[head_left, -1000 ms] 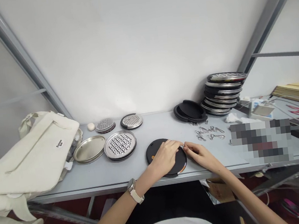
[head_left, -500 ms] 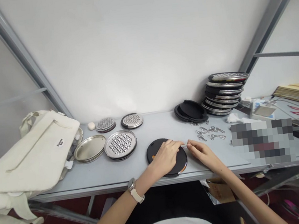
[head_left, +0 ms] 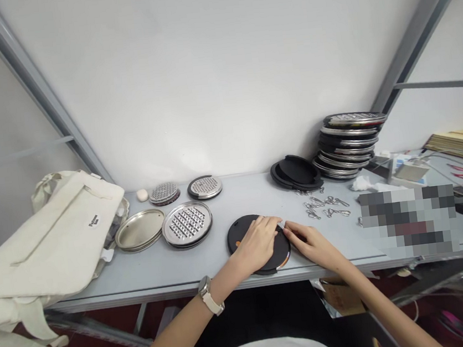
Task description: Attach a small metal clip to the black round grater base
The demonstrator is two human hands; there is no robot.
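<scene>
A round black disc (head_left: pixel 236 231) with an orange spot lies near the table's front edge; it resembles the backing of the round graters. Over its right half rests my left hand (head_left: pixel 260 242), fingers bent and gripping it by the upper right rim. My right hand (head_left: pixel 312 245) is closed in a pinch at that same rim, on a small shiny metal clip (head_left: pixel 281 225). The fingertips of both hands nearly meet there, and most of the clip is hidden. To the right lie several loose wire clips (head_left: pixel 330 201). A round metal grater (head_left: pixel 187 224) sits left of the disc.
Smaller round graters (head_left: pixel 204 186) and shallow metal discs (head_left: pixel 141 229) lie on the left. A tall stack of graters (head_left: pixel 349 143) stands at the back right, beside black round holders (head_left: pixel 298 172). A cream bag (head_left: pixel 50 238) covers the table's left end.
My right hand has moved slightly left, bringing the metal clip against the disc's rim. The left hand has stayed on the disc.
</scene>
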